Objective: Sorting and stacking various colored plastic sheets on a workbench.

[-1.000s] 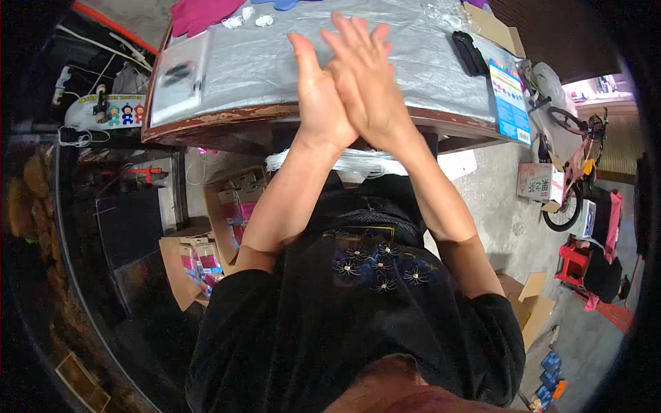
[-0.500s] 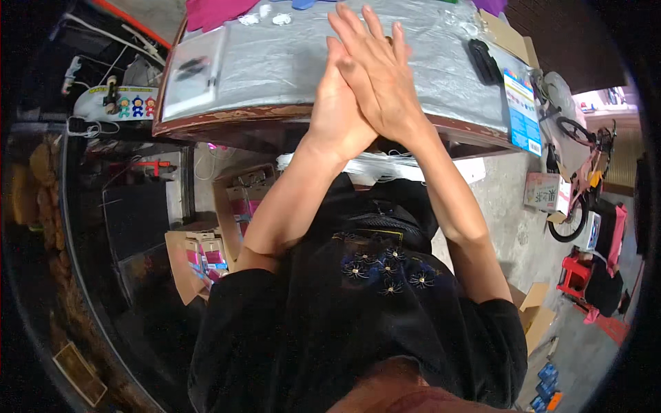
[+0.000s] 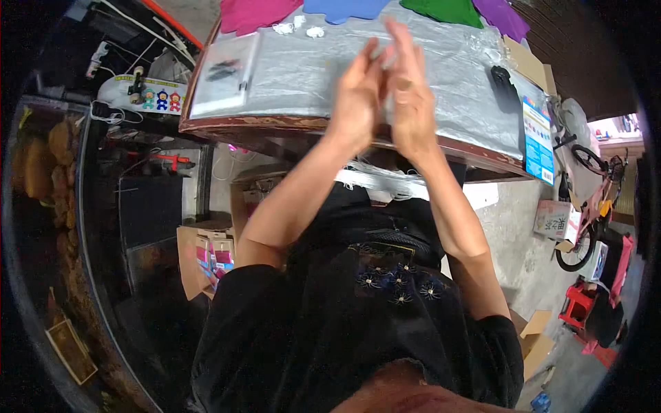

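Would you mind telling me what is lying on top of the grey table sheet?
On the grey sheet lie a clear sleeve, small white bits, a black device and coloured felt pieces. The raised hands hide the middle.

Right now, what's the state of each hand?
Left hand: open, fingers up, holding nothing.
Right hand: open, palm toward the left hand, holding nothing.

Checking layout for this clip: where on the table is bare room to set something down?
The silver table cover is bare between the clear sleeve on the left and the black device on the right. Crowded: the far edge, with coloured sheets and white bits.
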Demonstrator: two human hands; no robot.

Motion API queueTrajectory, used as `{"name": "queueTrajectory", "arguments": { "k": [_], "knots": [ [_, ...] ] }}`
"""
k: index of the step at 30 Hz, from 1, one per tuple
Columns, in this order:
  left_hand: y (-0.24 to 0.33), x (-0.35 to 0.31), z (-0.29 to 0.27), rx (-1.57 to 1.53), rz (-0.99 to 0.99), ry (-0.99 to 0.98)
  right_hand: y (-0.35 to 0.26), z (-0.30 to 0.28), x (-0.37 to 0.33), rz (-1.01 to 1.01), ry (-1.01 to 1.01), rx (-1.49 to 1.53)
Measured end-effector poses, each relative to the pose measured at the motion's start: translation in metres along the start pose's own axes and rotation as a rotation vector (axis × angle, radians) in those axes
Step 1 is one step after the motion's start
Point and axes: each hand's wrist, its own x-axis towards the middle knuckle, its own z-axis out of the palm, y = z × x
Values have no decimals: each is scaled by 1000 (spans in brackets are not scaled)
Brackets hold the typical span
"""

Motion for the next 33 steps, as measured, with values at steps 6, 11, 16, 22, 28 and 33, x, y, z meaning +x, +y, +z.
{"name": "queueTrajectory", "arguments": {
  "k": [6, 11, 16, 22, 28, 33],
  "knots": [
    [57, 85, -135, 1481, 680, 115, 34, -65, -32, 250, 203, 17],
    [75, 98, -160, 1867, 683, 257, 52, -102, -60, 363, 254, -213],
    [110, 119, -208, 1887, 633, 282, 60, -115, -85, 464, 219, -382],
    [109, 116, -168, 1997, 262, 297, 58, -111, -84, 525, 184, -388],
    [91, 115, -147, 2218, 453, 328, 60, -109, -85, 500, 193, -436],
    [103, 128, -150, 2075, 211, 353, 57, -110, -84, 495, 186, -423]
  ]
}}
